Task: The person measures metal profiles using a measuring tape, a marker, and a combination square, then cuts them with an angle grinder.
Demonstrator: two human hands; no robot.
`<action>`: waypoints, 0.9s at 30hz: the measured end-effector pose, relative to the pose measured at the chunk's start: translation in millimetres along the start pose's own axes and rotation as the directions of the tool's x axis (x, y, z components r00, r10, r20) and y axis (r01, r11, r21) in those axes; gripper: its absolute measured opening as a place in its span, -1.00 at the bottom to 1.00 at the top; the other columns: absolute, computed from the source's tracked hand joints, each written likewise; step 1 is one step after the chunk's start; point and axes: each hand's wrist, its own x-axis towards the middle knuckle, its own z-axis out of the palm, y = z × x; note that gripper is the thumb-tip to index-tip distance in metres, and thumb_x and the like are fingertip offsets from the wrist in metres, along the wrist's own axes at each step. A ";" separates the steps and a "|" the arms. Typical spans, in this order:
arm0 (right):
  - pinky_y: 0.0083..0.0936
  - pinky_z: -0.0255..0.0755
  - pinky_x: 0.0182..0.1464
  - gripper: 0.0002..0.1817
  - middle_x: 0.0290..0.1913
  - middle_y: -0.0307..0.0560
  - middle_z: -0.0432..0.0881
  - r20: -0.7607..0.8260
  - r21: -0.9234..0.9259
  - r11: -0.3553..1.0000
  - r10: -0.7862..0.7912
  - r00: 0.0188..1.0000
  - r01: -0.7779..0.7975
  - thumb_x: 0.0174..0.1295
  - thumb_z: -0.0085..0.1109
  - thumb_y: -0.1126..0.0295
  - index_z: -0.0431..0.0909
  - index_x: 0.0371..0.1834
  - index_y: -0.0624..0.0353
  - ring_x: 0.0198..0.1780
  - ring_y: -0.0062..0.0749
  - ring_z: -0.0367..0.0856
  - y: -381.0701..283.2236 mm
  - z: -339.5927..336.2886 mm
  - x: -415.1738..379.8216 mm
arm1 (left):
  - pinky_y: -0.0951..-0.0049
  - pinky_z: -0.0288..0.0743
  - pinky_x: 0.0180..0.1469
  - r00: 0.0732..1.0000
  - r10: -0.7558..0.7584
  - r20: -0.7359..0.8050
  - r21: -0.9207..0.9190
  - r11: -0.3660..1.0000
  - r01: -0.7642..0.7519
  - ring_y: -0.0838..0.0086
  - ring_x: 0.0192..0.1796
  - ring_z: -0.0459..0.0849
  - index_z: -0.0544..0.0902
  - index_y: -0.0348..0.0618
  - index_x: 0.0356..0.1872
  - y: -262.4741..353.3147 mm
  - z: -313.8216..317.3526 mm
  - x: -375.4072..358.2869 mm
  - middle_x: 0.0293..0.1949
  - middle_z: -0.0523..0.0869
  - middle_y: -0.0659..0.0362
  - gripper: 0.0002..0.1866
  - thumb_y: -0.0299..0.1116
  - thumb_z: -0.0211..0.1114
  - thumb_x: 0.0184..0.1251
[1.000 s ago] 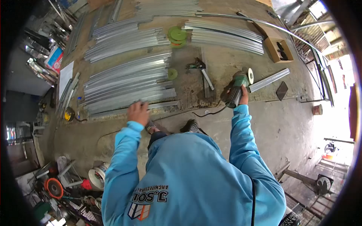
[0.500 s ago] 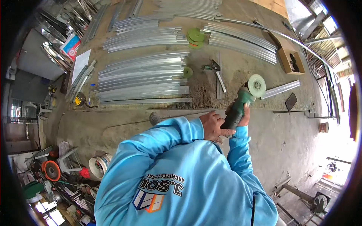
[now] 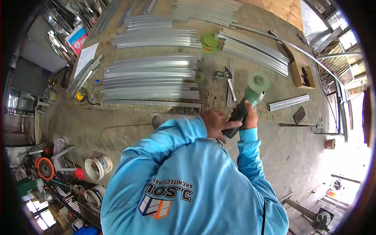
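An angle grinder point(image 3: 237, 115) with a pale green cutting disc point(image 3: 264, 83) is held over the workbench's near edge, disc end away from me. My right hand point(image 3: 250, 116) is closed around its body just behind the head, thumb on top. My left hand point(image 3: 214, 123) grips the rear end, one finger stretched across the casing; some fingers are hidden. The disc looks smooth and slightly see-through. Left of it on the bench lie a combination square point(image 3: 225, 73) and a short metal strip point(image 3: 232, 91). A short aluminium channel point(image 3: 289, 102) lies to the right.
Stacks of aluminium profiles point(image 3: 150, 74) cover the workbench's left side, with more profiles point(image 3: 254, 51) at the back right. Spare green discs point(image 3: 210, 40), a cardboard box point(image 3: 300, 72), a dark phone-like slab point(image 3: 299, 115) and a tape measure point(image 3: 81, 94) lie about. Buckets point(image 3: 98, 167) stand on the floor.
The grinder's head has moved left and away from me, both hands staying on it. Its disc now looks greener and smoother. The view has shifted slightly.
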 end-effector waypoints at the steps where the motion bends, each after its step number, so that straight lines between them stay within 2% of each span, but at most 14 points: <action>1: -0.42 0.56 -0.18 -0.58 -0.17 -0.14 0.61 0.012 -0.015 1.000 -0.008 1.000 0.008 0.30 0.32 0.26 0.48 0.14 0.20 -0.24 -0.41 0.63 -0.6 -3.4 1.3 | 0.08 0.56 0.01 0.995 0.033 -0.095 -0.205 0.977 -0.052 0.10 -0.12 0.71 0.53 0.28 0.37 -10.8 -5.5 -9.9 -0.20 0.70 0.07 -0.35 0.01 0.42 0.23; 2: -0.42 0.56 -0.18 -0.58 -0.17 -0.14 0.61 0.002 -0.017 1.000 -0.002 1.000 0.002 0.30 0.32 0.26 0.48 0.14 0.20 -0.24 -0.41 0.63 -5.5 -9.8 -1.3 | 0.03 0.50 0.10 0.985 -0.133 -0.113 -0.136 0.984 0.117 0.05 0.01 0.65 0.56 0.18 0.31 -29.4 8.2 -33.1 -0.08 0.69 0.04 -0.34 0.09 0.45 0.16; 3: -0.44 0.54 -0.13 -0.57 -0.14 -0.15 0.62 0.037 -0.233 0.964 -0.124 0.992 0.129 0.27 0.34 0.27 0.49 0.14 0.21 -0.20 -0.44 0.61 -14.8 -18.0 -7.6 | -0.01 0.44 0.20 0.948 -0.288 -0.137 -0.066 0.957 0.282 -0.01 0.14 0.59 0.60 0.08 0.24 -54.5 26.6 -62.3 0.05 0.67 0.01 -0.31 0.16 0.47 0.10; 4: -0.47 0.52 -0.07 -0.55 -0.11 -0.15 0.63 0.095 -0.431 0.867 -0.232 0.968 0.250 0.25 0.36 0.28 0.49 0.14 0.21 -0.16 -0.47 0.59 -22.9 -25.6 -14.6 | -0.09 0.41 0.18 0.916 -0.386 -0.112 -0.004 0.922 0.388 0.01 0.09 0.59 0.63 0.07 0.15 -78.7 27.4 -84.8 -0.01 0.65 0.02 -0.41 0.14 0.45 0.16; 5: -0.47 0.52 -0.07 -0.55 -0.11 -0.15 0.63 0.077 -0.436 0.868 -0.226 0.971 0.236 0.25 0.36 0.28 0.49 0.14 0.21 -0.16 -0.47 0.59 -29.8 -32.5 -23.9 | -0.08 0.37 0.19 0.896 -0.410 -0.172 0.232 0.867 0.441 0.07 0.06 0.56 0.63 0.07 0.11 -108.5 48.5 -120.5 -0.03 0.60 0.08 -0.47 0.13 0.41 0.22; 7: -0.50 0.49 0.00 -0.50 -0.07 -0.15 0.65 0.094 -0.617 0.756 -0.204 0.974 0.218 0.19 0.40 0.29 0.49 0.15 0.23 -0.11 -0.49 0.56 -44.4 -47.2 -38.6 | -0.04 0.32 0.20 0.785 -0.603 -0.143 0.331 0.718 0.613 0.14 0.11 0.49 0.64 0.10 0.10 -115.8 35.0 -147.4 -0.02 0.56 0.16 -0.53 0.09 0.38 0.28; 10: -0.49 0.51 -0.02 -0.48 -0.10 -0.16 0.66 0.062 -0.689 0.708 -0.155 0.986 0.155 0.18 0.42 0.30 0.48 0.16 0.24 -0.12 -0.48 0.58 -49.5 -66.2 -56.3 | -0.01 0.29 0.20 0.749 -0.643 -0.161 0.346 0.674 0.653 0.17 0.13 0.44 0.65 0.14 0.09 -129.0 36.4 -150.9 0.02 0.54 0.23 -0.61 0.02 0.35 0.34; 14: -0.46 0.52 -0.02 -0.43 -0.10 -0.14 0.67 0.039 -0.746 0.658 -0.113 0.993 0.104 0.12 0.45 0.29 0.49 0.16 0.25 -0.12 -0.47 0.60 -53.9 -69.3 -74.3 | -0.03 0.29 0.18 0.739 -0.661 -0.130 0.293 0.687 0.665 0.14 0.13 0.44 0.67 0.15 0.09 -135.0 54.6 -141.1 -0.01 0.56 0.24 -0.66 -0.06 0.35 0.36; 16: -0.45 0.52 -0.01 -0.42 -0.10 -0.12 0.67 0.042 -0.763 0.638 -0.110 0.993 0.103 0.09 0.46 0.28 0.49 0.16 0.25 -0.11 -0.45 0.60 -53.2 -75.1 -81.3 | -0.01 0.31 0.14 0.892 -0.448 -0.063 0.276 0.851 0.447 0.14 0.08 0.46 0.70 0.14 -0.01 -131.9 70.7 -128.1 -0.07 0.56 0.20 -0.74 -0.10 0.36 0.35; 21: -0.47 0.50 0.07 -0.29 0.00 -0.10 0.66 0.066 -0.844 0.530 -0.043 0.997 0.079 0.08 0.48 0.27 0.42 0.30 0.25 -0.03 -0.44 0.57 -35.8 -103.1 -79.3 | 0.03 0.38 0.06 0.921 -0.352 -0.166 0.233 0.894 0.384 0.13 -0.02 0.49 0.68 0.10 -0.05 -136.9 87.4 -90.2 -0.14 0.55 0.13 -0.74 -0.06 0.32 0.38; 23: -0.46 0.50 0.07 -0.28 0.00 -0.10 0.66 0.046 -0.851 0.524 -0.001 0.999 0.039 0.05 0.49 0.32 0.42 0.31 0.25 -0.03 -0.44 0.57 -37.5 -103.3 -79.5 | 0.04 0.41 0.01 0.969 -0.176 -0.171 0.278 0.935 0.219 0.14 -0.04 0.50 0.67 0.07 -0.05 -135.3 81.4 -93.3 -0.14 0.54 0.14 -0.72 -0.05 0.33 0.37; 24: -0.46 0.50 0.07 -0.28 0.00 -0.10 0.66 0.045 -0.852 0.522 0.008 0.999 0.034 0.05 0.50 0.31 0.42 0.30 0.25 -0.03 -0.44 0.57 -37.0 -102.0 -79.2 | -0.05 0.40 0.17 0.960 -0.278 -0.032 0.254 0.927 0.277 0.09 0.09 0.52 0.70 0.07 0.01 -132.3 77.5 -94.3 0.01 0.60 0.11 -0.66 0.00 0.31 0.38; 25: -0.45 0.50 0.06 -0.29 0.00 -0.10 0.66 0.044 -0.852 0.523 0.019 0.999 0.028 0.04 0.50 0.31 0.43 0.29 0.25 -0.03 -0.44 0.57 -35.0 -100.3 -79.6 | -0.05 0.40 0.17 0.959 -0.282 -0.030 0.252 0.926 0.281 0.09 0.09 0.52 0.70 0.07 0.01 -136.3 82.2 -95.6 0.01 0.60 0.11 -0.66 0.00 0.31 0.38; 27: -0.40 0.53 0.02 -0.34 -0.09 -0.03 0.70 0.048 -0.849 0.527 -0.010 0.999 0.046 -0.03 0.55 0.26 0.49 0.15 0.24 -0.08 -0.40 0.64 -34.7 -97.0 -78.3 | 0.07 0.44 0.00 0.974 -0.130 -0.186 0.268 0.947 0.177 0.17 -0.05 0.50 0.69 0.09 -0.01 -147.0 91.9 -94.2 -0.16 0.55 0.17 -0.67 -0.05 0.39 0.28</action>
